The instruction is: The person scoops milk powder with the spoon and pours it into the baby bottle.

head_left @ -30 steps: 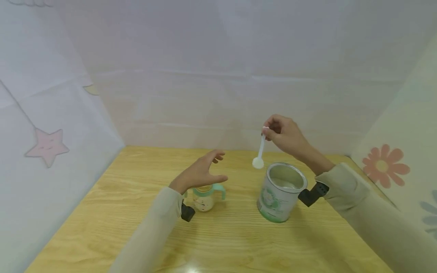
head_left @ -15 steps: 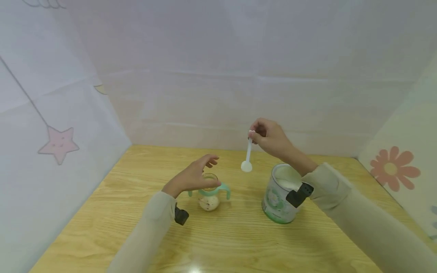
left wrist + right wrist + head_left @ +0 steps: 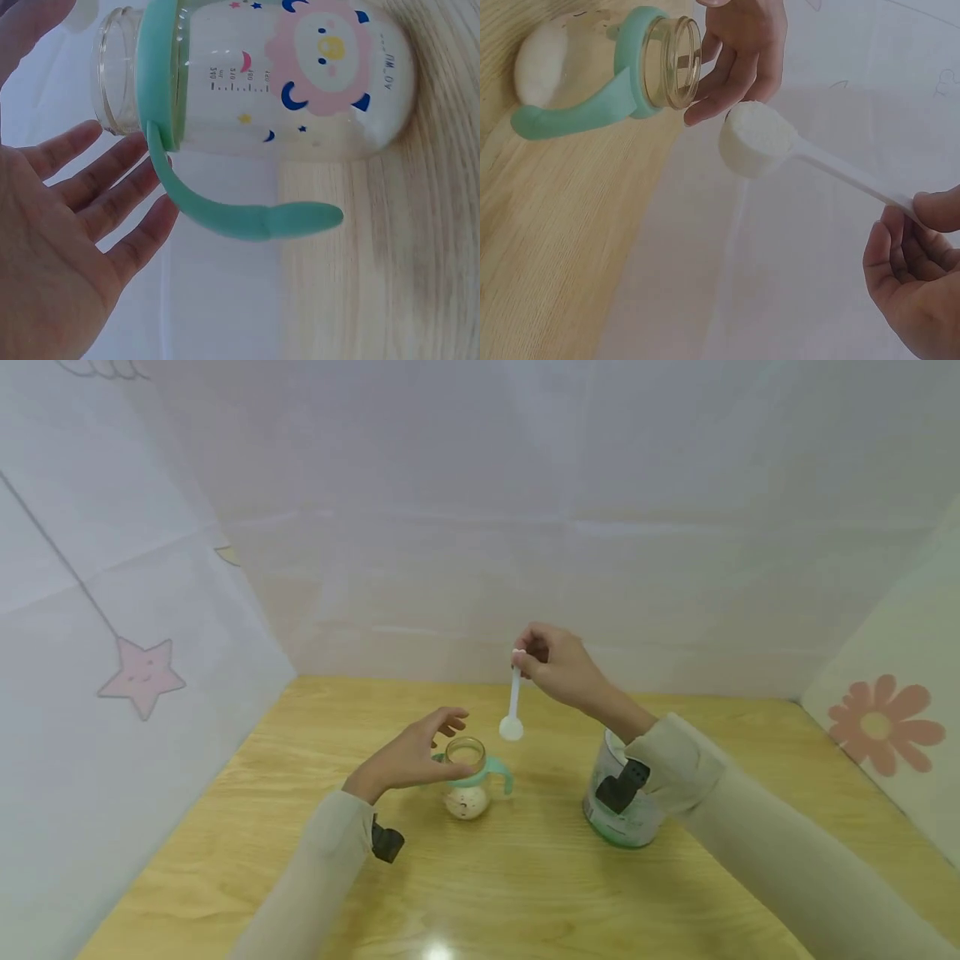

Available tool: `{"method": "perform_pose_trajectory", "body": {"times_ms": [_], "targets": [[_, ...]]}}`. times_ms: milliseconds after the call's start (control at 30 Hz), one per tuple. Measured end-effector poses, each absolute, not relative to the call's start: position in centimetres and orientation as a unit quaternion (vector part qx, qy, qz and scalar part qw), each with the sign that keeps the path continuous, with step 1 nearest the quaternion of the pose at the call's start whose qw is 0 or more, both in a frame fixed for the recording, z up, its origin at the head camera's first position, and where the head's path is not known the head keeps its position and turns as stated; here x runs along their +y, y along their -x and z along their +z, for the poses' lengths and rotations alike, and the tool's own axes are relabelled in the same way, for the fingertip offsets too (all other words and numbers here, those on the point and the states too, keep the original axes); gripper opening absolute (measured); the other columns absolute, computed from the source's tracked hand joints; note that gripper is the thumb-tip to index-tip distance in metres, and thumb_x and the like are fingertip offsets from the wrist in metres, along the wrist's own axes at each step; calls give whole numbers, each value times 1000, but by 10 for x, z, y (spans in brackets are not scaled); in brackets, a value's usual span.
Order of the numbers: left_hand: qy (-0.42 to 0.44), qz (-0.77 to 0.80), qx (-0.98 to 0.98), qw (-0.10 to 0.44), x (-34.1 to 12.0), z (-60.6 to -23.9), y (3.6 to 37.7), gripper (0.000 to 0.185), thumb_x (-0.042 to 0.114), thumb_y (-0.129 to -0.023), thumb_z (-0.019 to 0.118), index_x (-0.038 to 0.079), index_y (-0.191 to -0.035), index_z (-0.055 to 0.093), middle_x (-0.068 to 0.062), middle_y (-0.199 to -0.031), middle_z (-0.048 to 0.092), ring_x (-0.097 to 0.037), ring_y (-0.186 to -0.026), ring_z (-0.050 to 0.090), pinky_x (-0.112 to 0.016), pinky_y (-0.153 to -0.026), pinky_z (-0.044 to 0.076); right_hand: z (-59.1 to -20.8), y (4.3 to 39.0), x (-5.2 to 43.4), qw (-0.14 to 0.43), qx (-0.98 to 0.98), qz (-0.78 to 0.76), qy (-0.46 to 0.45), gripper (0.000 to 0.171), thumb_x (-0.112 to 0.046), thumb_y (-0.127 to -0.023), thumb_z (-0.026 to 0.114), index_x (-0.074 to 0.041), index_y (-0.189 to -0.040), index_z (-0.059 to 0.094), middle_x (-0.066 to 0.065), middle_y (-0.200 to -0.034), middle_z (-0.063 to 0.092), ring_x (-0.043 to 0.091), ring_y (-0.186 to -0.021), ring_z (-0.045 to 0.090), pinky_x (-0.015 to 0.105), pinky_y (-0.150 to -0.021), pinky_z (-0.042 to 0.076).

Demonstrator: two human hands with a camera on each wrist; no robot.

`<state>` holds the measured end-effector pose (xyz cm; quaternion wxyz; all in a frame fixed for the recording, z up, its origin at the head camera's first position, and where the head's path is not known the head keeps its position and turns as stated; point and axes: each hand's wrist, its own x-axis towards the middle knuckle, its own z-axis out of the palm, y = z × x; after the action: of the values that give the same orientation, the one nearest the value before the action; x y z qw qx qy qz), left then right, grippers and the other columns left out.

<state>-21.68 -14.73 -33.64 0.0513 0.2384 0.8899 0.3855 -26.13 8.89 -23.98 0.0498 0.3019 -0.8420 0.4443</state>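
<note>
The bench [image 3: 525, 893] is carrying everything here. Nearest on it, just under the right sleeve, a tin [image 3: 626, 814] is standing upright, partly hidden by the wrist camera.

A little farther, the left hand [image 3: 408, 756] is hovering beside a bottle [image 3: 467, 781], its fingers [image 3: 112, 191] spread wide and relaxed, holding nothing. From the left wrist view they are lying close to the bottle's teal handle [image 3: 247, 217] and collar; whether they are touching it I cannot tell. The bottle is standing upright with its mouth open and white powder lying in its bottom, just right of those fingers.

Farther still, the right hand [image 3: 558, 664] is pinching the end of a white scoop [image 3: 513, 702] between thumb and fingers [image 3: 934, 210]. The scoop is hanging bowl-down, heaped with powder, just above and to the right of the bottle's mouth, apart from it, between the two hands.
</note>
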Motion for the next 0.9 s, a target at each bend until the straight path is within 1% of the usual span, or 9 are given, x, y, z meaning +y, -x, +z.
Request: {"method": "perform_pose_trajectory", "body": {"times_ms": [133,200,333,500,633,833,900], "targets": [[-239,385,890,45,-150,-339,217,76,35,-84,72,13,-145,33,-11,-137,48,-31,-124,46,-51,-99,42,-239,260,79,49,-837,449,-310,5,-3,-95,54,1,-93,56,15,-85,63,14,-70,59,31,-69,52],[-236,386,891,45,-152,-341,216,75,35,-84,72,12,-144,34,-13,-137,48,-33,-124,46,-52,-99,42,-240,260,75,48,-833,452,-315,5,-2,-95,55,2,-92,56,15,-84,63,14,-68,58,29,-67,51],[-229,387,892,52,-154,-345,215,75,36,-83,71,13,-144,34,-15,-138,47,-31,-124,46,-51,-100,41,-243,258,68,51,-828,454,-324,5,-2,-94,55,2,-91,55,15,-83,63,15,-67,57,25,-60,46],[-220,396,889,56,-155,-349,213,75,36,-82,73,14,-144,35,-9,-136,50,-27,-123,47,-49,-98,44,-248,256,63,60,-822,455,-337,5,-2,-94,56,2,-91,55,14,-83,61,15,-64,53,24,-56,43],[-213,399,890,61,-155,-352,211,77,35,-82,74,13,-144,35,-7,-134,51,-26,-123,47,-48,-99,44,-253,253,60,64,-813,460,-351,4,0,-93,57,2,-91,55,14,-82,60,15,-61,50,22,-54,41],[-208,403,889,65,-154,-355,209,78,34,-82,74,11,-144,34,-7,-132,51,-26,-123,47,-50,-101,42,-259,250,58,73,-810,455,-363,4,0,-93,58,2,-90,56,13,-82,60,14,-62,51,21,-55,42],[-207,404,889,63,-153,-356,209,77,34,-82,74,12,-144,36,-6,-131,52,-26,-123,47,-51,-102,41,-261,249,59,73,-811,450,-366,4,-1,-93,58,2,-90,56,13,-84,61,14,-64,53,22,-56,43]]}}
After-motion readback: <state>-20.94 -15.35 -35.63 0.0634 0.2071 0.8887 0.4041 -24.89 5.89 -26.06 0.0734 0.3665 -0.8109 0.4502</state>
